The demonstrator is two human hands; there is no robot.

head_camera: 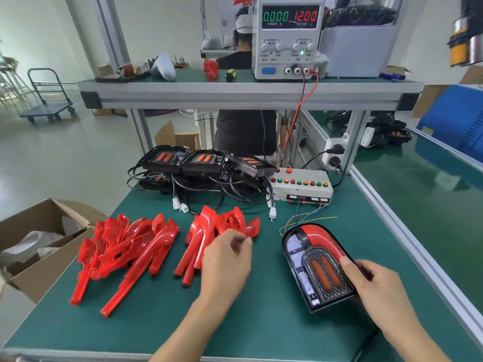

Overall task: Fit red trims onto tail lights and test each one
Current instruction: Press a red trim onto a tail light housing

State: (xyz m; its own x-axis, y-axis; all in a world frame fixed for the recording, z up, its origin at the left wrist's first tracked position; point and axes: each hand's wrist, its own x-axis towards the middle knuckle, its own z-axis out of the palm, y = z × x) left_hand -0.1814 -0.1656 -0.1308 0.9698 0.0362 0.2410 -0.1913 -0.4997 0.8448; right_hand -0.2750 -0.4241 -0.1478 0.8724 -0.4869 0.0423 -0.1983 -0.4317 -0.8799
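Lying on the green worktop (261, 309) at the near right, the tail light (313, 267) shows a black housing, two orange oval lenses in a patterned centre panel, pale reflective sections down its left side, and a red trim already seated along its curved top edge. The right hand (371, 286) grips its right edge, thumb on the face and fingers curled beneath. The left hand (226, 259) sits over the nearer pile of red trims (206, 231), fingers curled; whether it pinches a piece cannot be told, as motion blur obscures the fingertips. A second, larger heap of red trims (125, 246) lies further left, near a cardboard box (39, 231) at the worktop's edge. Behind the trims, a stack of untrimmed tail lights (198, 163) with tangled black cables and white plugs occupies the rear of the worktop. Beside it stands a white test box (300, 186) carrying a row of coloured buttons, thin coloured wires running from it toward the held light. On the shelf above, a power supply (287, 37) reads 0.000 and 12.00.
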